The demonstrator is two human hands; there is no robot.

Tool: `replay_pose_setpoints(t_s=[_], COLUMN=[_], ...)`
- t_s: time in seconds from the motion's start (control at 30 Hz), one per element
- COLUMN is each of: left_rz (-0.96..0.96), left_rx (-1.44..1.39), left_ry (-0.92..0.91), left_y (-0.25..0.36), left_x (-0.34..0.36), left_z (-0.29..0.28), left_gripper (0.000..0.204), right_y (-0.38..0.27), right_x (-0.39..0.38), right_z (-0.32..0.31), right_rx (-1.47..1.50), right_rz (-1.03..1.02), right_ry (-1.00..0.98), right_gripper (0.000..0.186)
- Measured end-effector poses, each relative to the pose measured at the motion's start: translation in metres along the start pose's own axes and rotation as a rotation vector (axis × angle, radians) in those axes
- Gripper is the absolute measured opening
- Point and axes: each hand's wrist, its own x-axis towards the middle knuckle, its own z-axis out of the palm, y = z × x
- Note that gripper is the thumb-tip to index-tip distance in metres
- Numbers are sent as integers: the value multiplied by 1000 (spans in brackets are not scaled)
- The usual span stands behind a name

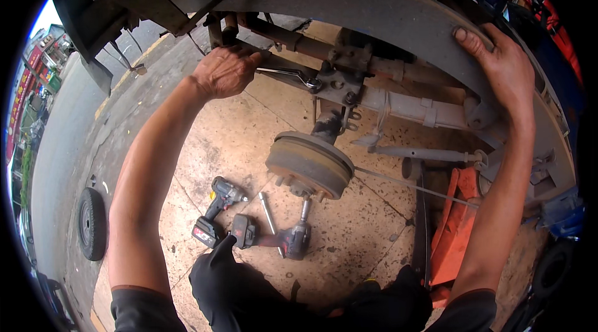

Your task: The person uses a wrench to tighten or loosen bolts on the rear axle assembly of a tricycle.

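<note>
My left hand [225, 72] is closed on a steel wrench [280, 71], whose ring end sits on a bolt at the mounting plate [339, 87] of a leaf spring [405, 106]. My right hand [496, 69] grips the edge of a dark steel frame rail [380, 3], thumb on its face. Below the plate is a rusty brake drum [308, 164] with studs. On the tiled floor under it lie two cordless impact tools [219, 204] [293, 241] and a steel bar [268, 213].
An orange jack stand or jack [450, 232] is under the vehicle at lower right. A small spare tyre [91, 224] is at left. Beyond lie a grey road [75, 120] and shopfronts. Blue and red objects [548, 27] fill the upper right.
</note>
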Motion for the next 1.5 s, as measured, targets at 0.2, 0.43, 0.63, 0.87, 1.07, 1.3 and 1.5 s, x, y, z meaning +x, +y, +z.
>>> replay_pose_setpoints(t_s=[0.2, 0.43, 0.63, 0.87, 1.07, 1.3, 1.5], left_rz=[-109, -333, -435, -564, 463, -709, -916], left_rx=[-33, -91, -53, -23, -239, -1864, -1994], left_ry=[-78, -113, -301, -515, -305, -623, -457], left_y=[2, 39, 52, 107, 41, 49, 79], left_x=[-5, -19, -17, -20, -45, -54, -60], left_z=[4, 1, -18, -57, -48, -52, -46], left_gripper=[6, 12, 16, 15, 24, 33, 26], right_y=[-1, 3, -4, -3, -5, 1, 5], right_x=[0, 2, -2, -3, -1, 0, -1], right_z=[-1, 0, -7, -7, -4, 0, 8], right_rx=[12, 0, -16, -8, 14, 0, -7], right_rz=[3, -7, -20, -46, -65, -22, 12], right_ry=[-4, 34, -44, 1, 27, 45, 69], right_gripper=[108, 106, 107, 98, 98, 105, 107])
